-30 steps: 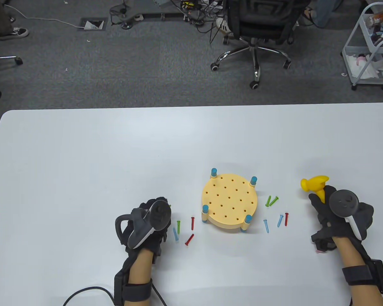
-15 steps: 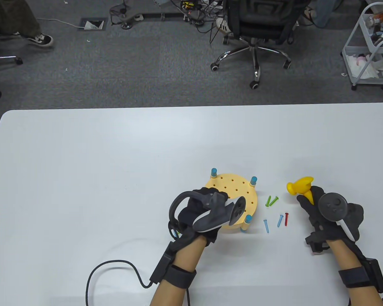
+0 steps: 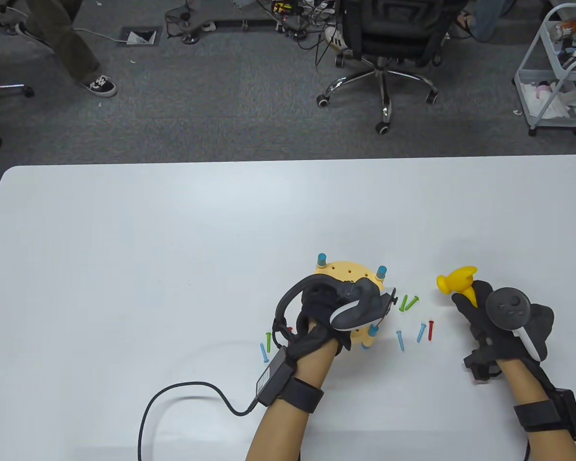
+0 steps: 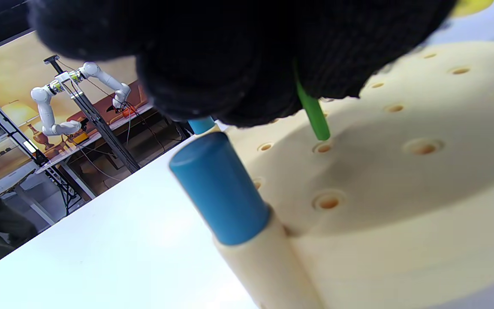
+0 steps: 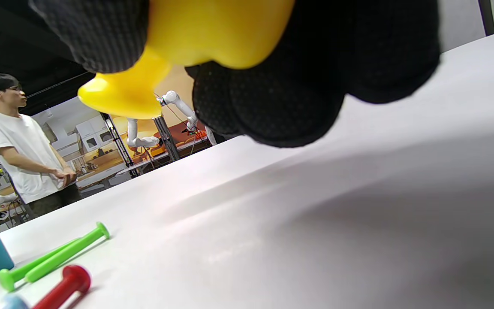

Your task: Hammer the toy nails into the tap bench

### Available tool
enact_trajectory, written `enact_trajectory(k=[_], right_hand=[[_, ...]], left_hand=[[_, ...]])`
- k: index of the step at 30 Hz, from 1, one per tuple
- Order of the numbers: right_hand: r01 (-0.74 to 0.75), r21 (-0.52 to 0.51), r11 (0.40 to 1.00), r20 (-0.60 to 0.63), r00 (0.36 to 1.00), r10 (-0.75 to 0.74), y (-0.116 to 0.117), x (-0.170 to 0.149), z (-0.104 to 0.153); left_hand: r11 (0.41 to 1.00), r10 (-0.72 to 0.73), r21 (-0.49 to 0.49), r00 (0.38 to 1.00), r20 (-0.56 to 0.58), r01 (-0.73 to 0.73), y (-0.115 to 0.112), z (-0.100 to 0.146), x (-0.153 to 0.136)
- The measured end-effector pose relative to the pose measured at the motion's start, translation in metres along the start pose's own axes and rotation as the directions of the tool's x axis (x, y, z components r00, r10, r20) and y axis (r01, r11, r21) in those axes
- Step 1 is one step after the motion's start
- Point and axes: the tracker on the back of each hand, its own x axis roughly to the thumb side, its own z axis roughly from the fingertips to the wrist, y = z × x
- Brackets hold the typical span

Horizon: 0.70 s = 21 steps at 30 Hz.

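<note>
The round yellow tap bench (image 3: 340, 270) with blue-capped legs stands at the table's front centre, and my left hand (image 3: 317, 312) covers most of it. In the left wrist view my left hand (image 4: 251, 64) pinches a green nail (image 4: 313, 113), its tip just above a hole (image 4: 323, 148) in the bench top (image 4: 401, 180), beside a blue leg cap (image 4: 219, 189). My right hand (image 3: 504, 321) grips the yellow hammer (image 3: 456, 282) right of the bench, above the table. The hammer (image 5: 212, 34) fills the top of the right wrist view.
Loose nails lie right of the bench: two green (image 3: 409, 303), two blue (image 3: 421, 332) and a red one (image 3: 431, 330). Left of it lie a green nail (image 3: 268, 341) and a blue one (image 3: 263, 352). My glove cable (image 3: 192, 389) loops at the front.
My left hand has moved right, from the nails left of the bench to over the bench top. My right hand with the hammer has shifted slightly left.
</note>
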Motion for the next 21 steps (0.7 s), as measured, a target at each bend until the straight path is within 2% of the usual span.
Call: enact_trajectory(k=[16, 21], right_hand=[[-0.027, 0.012, 1.0, 0.019, 0.999, 0.026, 0.0028, 0.0041, 0.0013], [-0.031, 0.013, 0.999, 0.021, 0.999, 0.031, 0.0034, 0.0048, 0.0015]], left_hand=[[0.999, -0.04, -0.032, 0.999, -0.009, 0.04, 0.0013, 0.0053, -0.001], [0.996, -0.084, 0.004, 0.996, 0.021, 0.084, 0.0011, 0.0059, 0.003]])
